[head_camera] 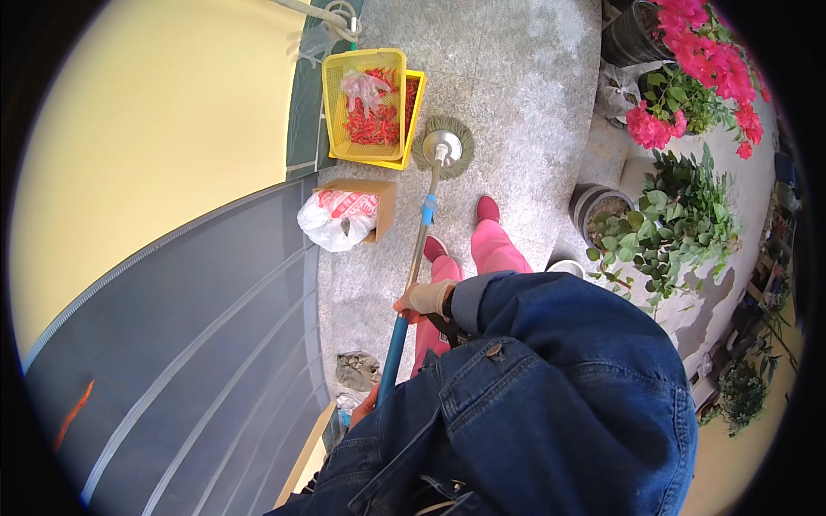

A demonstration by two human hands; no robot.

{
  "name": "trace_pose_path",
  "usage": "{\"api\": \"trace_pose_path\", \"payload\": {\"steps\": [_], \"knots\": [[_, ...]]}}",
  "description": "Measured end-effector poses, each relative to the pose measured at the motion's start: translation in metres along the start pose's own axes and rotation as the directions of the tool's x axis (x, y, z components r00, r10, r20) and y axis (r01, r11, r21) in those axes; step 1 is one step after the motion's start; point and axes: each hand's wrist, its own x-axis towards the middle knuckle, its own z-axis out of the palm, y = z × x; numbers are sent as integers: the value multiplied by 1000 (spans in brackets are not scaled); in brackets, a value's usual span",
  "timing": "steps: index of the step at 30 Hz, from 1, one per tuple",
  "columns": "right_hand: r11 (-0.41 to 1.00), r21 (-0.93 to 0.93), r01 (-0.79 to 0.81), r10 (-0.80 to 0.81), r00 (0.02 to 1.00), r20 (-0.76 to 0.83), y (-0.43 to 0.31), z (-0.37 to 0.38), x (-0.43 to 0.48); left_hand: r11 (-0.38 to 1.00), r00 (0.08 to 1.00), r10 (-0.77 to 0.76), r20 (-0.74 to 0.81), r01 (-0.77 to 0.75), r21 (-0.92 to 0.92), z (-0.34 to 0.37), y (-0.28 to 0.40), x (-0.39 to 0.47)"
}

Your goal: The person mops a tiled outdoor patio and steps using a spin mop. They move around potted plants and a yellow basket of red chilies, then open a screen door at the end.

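Observation:
A spin mop (443, 147) with a round grey-green fringe and a metal disc lies against the speckled floor. Its pole (419, 255) is metal with blue sections and slants back towards my body. Around the middle of the pole my right hand (421, 302) is closed, a beige covering over its wrist and back. Further down, at the thicker blue handle (392, 351), my left hand (366, 406) grips the pole close to my denim jacket; the sleeve hides much of it. The mop head is beside stacked yellow baskets and in front of my red shoes.
Yellow plastic baskets (328, 129) hold red chillies and a plastic bag. Nearby stands a cardboard box (386, 209) with white bags. A grey shutter-like surface (213, 322) runs along the left. Potted plants (584, 216) and pink flowers line the right. A crumpled cloth (357, 370) lies near the handle.

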Motion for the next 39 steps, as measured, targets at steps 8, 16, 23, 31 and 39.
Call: {"api": "trace_pose_path", "payload": {"steps": [8,16,23,31,39], "knots": [[992,122,-38,38,999,0,-1,13,-17,882,997,35,-64,0,472,-4,60,-28],[941,285,183,-49,906,-421,-29,-139,-26,577,985,-42,169,-114,809,120,169,55],[909,307,282,-23,770,-638,9,-184,-48,451,950,2,311,-279,848,169,143,90],[838,429,337,-5,791,-612,96,-56,25,315,922,-39,386,-356,880,36,72,92],[775,595,212,81,901,-427,175,51,73,76,839,-71,539,-534,842,-85,27,100]]}}
